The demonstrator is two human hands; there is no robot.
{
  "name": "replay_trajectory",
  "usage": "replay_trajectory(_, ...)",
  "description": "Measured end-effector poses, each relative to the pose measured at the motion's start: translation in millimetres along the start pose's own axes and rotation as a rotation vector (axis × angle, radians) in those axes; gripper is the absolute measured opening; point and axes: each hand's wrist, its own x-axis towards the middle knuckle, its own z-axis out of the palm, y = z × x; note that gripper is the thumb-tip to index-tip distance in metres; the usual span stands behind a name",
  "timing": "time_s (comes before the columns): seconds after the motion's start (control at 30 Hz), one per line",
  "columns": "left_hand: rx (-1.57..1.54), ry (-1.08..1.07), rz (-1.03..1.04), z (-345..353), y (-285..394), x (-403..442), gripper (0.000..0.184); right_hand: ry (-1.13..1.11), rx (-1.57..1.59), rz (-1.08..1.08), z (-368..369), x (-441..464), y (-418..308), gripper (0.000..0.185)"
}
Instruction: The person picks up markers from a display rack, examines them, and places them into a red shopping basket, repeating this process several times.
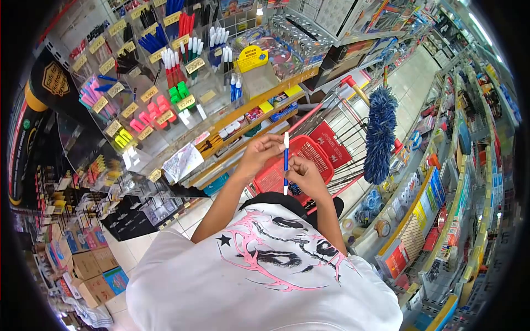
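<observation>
"One blue-and-white pen (286, 158): where are you seeing it?"

"It's showing above the red basket (309, 148)."

"What's holding it?"

"The left hand (261, 156) is pinching it near the white upper end; the right hand (307, 175) is gripping the blue barrel lower down."

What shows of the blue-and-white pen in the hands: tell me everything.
The pen is slim and straight, apparently plastic, with a blue barrel and white sections at both ends; any lettering is unreadable. It runs nearly upright in the view, in front of the red basket. The left hand holds its upper part, the right hand its middle.
</observation>
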Motion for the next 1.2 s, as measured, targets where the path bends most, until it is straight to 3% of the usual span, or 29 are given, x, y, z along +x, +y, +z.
replay_trajectory(0.27, -0.029, -0.015, 0.035, 5.1, 15.5, -10.8, 0.031, -0.086, -0.037, 0.019, 5.4, -6.5, -22.0, 0.010)
replay_trajectory(0.5, -0.088, 0.008, 0.091, 11.1, 18.0, -0.7, 0.028, 0.063, 0.091, 0.008, 6.4, -4.4, -48.9, 0.019)
replay_trajectory(0.67, -0.082, -0.043, 0.128, 16.5, 15.9, 3.1, 0.028, 0.047, 0.047, -0.022, 4.7, 4.4, -47.3, 0.019)
replay_trajectory(1.2, -0.132, 0.229, 0.236, -5.1, 19.1, 0.0, 0.031, -0.003, 0.128, 0.097, 22.2, -5.3, -39.8, 0.014)
